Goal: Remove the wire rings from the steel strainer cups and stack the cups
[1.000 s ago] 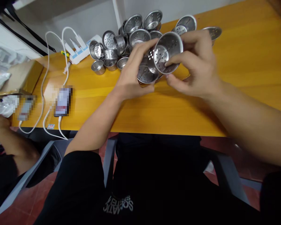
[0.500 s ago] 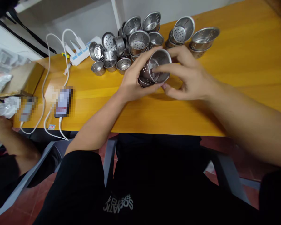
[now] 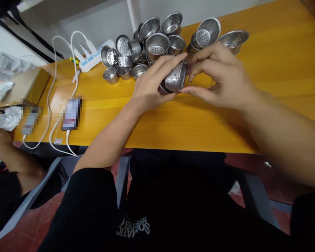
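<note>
A perforated steel cup lies on its side between my two hands, just above the yellow table. My left hand wraps its fingers over the cup's top and left side. My right hand pinches the cup's rim from the right, fingers curled. A second steel piece peeks out under the cup, partly hidden by my left hand. Behind my hands is a pile of several similar perforated steel cups, with a few more at the right.
A white power strip with white cables sits at the back left. A phone lies near the table's front edge. Another person's arm is at the far left beside a cardboard box.
The cup has turned from open mouth facing me to lying on its side, mouth toward my right hand. My right fingers have come out of the cup and now grip its rim.
</note>
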{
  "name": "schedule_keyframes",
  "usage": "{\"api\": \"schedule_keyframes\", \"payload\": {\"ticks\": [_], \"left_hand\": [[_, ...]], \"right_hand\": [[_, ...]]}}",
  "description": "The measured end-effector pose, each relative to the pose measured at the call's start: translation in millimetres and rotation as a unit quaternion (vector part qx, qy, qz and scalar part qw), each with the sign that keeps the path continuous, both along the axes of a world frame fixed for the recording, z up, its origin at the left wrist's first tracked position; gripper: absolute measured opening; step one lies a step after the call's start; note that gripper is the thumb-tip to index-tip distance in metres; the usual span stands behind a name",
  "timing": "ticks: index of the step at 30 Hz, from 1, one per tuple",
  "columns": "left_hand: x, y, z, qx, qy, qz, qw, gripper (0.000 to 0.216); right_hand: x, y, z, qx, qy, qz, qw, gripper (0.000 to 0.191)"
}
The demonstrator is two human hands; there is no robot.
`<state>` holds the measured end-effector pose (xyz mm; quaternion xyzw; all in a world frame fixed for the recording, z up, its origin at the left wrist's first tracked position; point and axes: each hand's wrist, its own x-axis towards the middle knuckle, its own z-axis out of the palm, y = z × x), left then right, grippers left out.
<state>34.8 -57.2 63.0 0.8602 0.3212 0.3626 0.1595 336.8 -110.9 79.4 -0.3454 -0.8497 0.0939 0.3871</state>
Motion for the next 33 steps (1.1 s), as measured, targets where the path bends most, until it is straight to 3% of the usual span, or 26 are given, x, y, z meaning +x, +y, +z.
{"api": "schedule_keyframes", "payload": {"ticks": [4,7,10,13,17,22,25,28,32,33], "left_hand": [[-4.7,0.6,4.2,0.008,0.006,-0.013,1.0,0.089],[-10.3,3.5,3.7,0.026,0.033,-0.023,0.999,0.095],[-16.5,7.9,1.7,0.038,0.03,-0.007,0.999,0.098],[-22.2,13.4,0.8,0.043,-0.009,0.033,0.998,0.094],[-26.9,23.9,0.4,0.063,-0.039,0.088,0.993,0.083],[-27.1,31.9,-4.4,0.045,-0.064,0.111,0.991,0.08],[-25.2,30.6,-7.9,0.04,-0.078,0.104,0.991,0.083],[-21.0,25.0,-9.3,0.07,-0.067,0.081,0.992,0.085],[-11.2,11.7,-7.0,0.146,-0.042,0.017,0.988,0.079],[-8.9,8.8,-6.4,0.152,-0.039,0.003,0.988,0.08]], "right_hand": [[-1.4,-5.4,2.9,-0.02,0.007,-0.001,1.0,0.046],[-2.3,-7.4,5.8,0.015,0.018,-0.009,1.0,0.051],[4.7,-3.4,8.2,0.066,0.031,-0.074,0.995,0.061],[27.7,11.0,5.8,0.062,0.031,-0.113,0.991,0.067],[74.6,48.4,-16.4,-0.017,-0.09,-0.043,0.995,0.071],[104.7,85.2,-50.5,-0.036,-0.169,0.022,0.985,0.073],[90.9,73.3,-44.0,-0.044,-0.136,-0.027,0.989,0.073],[59.4,42.8,-22.1,0.017,-0.056,-0.091,0.994,0.066],[11.8,8.4,-3.7,0.115,0.009,0.012,0.993,0.077],[2.2,3.5,-2.8,0.115,0.017,0.029,0.993,0.072]]}}
